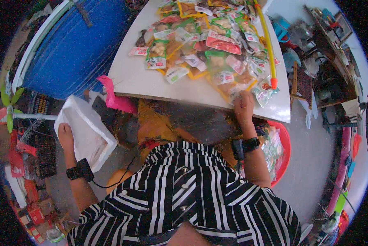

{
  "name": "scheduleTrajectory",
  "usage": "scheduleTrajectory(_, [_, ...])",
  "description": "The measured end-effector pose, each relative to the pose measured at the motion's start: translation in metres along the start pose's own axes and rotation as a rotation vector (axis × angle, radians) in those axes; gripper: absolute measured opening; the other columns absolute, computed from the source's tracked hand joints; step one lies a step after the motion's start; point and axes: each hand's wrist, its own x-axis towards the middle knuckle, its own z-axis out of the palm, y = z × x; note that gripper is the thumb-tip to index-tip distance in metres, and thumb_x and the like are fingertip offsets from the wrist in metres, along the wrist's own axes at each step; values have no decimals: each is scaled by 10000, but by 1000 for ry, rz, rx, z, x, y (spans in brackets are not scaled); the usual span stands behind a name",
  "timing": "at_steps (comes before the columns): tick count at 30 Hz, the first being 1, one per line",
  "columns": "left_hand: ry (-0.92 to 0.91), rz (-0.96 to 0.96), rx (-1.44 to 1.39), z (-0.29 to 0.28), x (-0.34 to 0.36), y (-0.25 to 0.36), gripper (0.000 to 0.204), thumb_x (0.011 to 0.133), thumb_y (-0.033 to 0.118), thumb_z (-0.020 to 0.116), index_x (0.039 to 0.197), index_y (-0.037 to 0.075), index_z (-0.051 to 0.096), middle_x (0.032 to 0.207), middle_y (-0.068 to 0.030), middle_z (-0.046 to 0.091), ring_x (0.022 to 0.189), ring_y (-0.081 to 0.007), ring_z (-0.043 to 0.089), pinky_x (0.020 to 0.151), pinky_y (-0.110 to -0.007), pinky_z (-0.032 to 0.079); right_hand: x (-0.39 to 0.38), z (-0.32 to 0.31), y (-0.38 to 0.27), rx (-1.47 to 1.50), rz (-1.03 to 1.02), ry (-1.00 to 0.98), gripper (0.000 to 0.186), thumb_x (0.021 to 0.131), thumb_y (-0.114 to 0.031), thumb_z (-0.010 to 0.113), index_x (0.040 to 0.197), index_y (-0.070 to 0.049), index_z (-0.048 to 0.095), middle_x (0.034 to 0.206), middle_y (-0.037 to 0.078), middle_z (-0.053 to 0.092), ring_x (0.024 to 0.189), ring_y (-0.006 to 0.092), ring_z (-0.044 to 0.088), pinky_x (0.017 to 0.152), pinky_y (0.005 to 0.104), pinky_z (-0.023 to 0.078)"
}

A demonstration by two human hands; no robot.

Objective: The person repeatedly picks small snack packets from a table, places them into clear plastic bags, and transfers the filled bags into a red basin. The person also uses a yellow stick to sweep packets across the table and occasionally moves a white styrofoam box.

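Observation:
At the left, my left hand [66, 136] is closed over the rim of a white foam box [106, 135], which is tilted beside the table. At the front edge of the table, my right hand [244, 106] is closed on the corner of a clear food packet [236, 93]; its fingertips are partly hidden. Beyond it, a heap of sealed food packets [216, 61] in green, yellow, red and clear wrapping spreads over the white table [128, 78]. Another packet [264, 93] lies just right of my right hand.
A yellow pole [268, 45] with an orange tip lies along the table's right side. Below the right corner stands a red tub [287, 149] with packets inside. Pink plastic [110, 96] hangs at the left corner, near a blue sheet [77, 45]. Cluttered shelving [335, 53] stands far right.

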Motion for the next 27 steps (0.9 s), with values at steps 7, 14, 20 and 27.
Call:
scheduleTrajectory(7, [-2,292,-289,81,31,206,207,746,159,505,906,29,495,830,-133,544,768,-245,533,676,-316,416,32,0,-45,140,60,-67,204,678,-109,568,838,-12,489,878,170,518,806,324,494,708,401,389])
scheduleTrajectory(14, [-391,263,-479,171,6,341,290,687,121,510,957,28,458,775,-166,535,726,-289,527,654,-358,422,80,28,-40,-350,396,-413,448,639,-349,562,962,-40,528,861,205,554,809,319,539,744,415,365])
scheduleTrajectory(20, [-399,437,-391,203,-25,349,319,653,84,506,959,12,456,775,-146,534,749,-301,516,667,-379,419,74,52,-20,-585,229,-247,438,628,-378,577,926,-59,548,836,171,566,829,304,537,740,458,352])
scheduleTrajectory(27, [-284,510,-436,205,-22,345,166,686,108,494,822,14,504,796,-160,518,776,-336,487,679,-402,400,83,39,-28,332,488,-190,234,696,-142,568,858,16,508,833,139,543,715,220,539,594,332,431])
